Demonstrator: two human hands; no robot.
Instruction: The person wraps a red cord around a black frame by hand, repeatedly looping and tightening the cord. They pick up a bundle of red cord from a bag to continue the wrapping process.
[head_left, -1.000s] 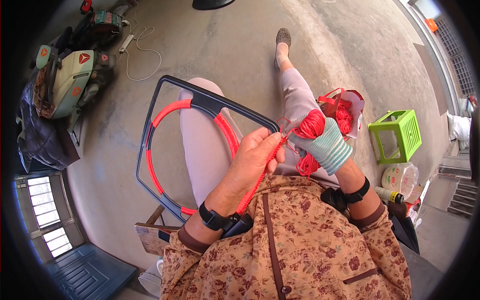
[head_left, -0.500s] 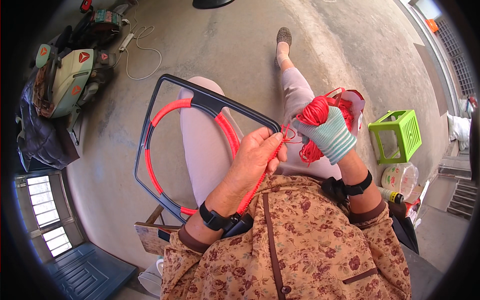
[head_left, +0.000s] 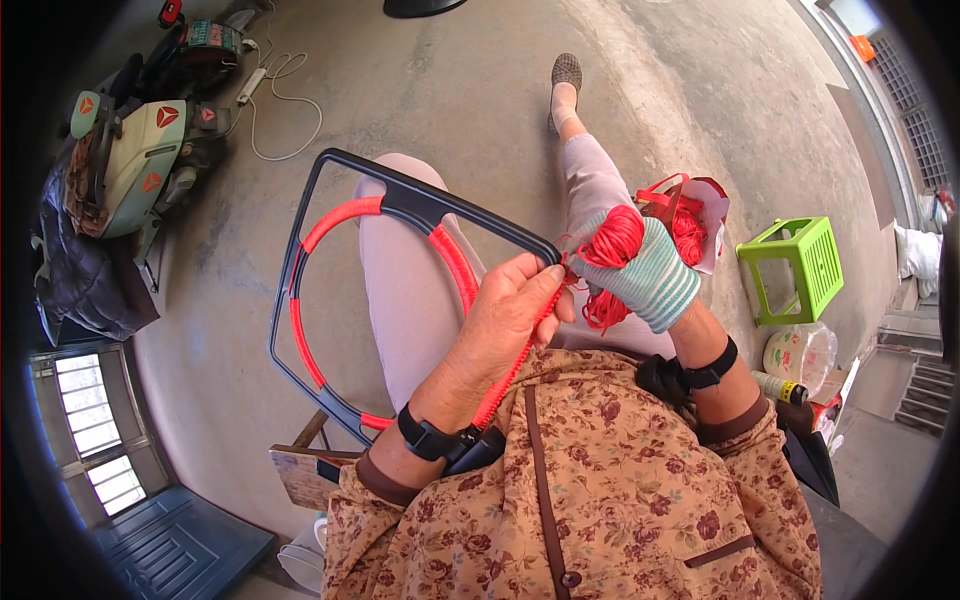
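1. Head view: left hand (head_left: 510,305), bare, fingers closed around the red-wrapped rim of the black frame (head_left: 400,200), which lies across the person's lap.
2. Right hand (head_left: 640,270), in a striped pale-green glove, fist closed on a bundle of red cord (head_left: 612,240); a strand runs from it to the left hand's fingers.
3. Red bag (head_left: 700,215) of cord sits on the floor just beyond the right hand; green crate (head_left: 795,265) further right.
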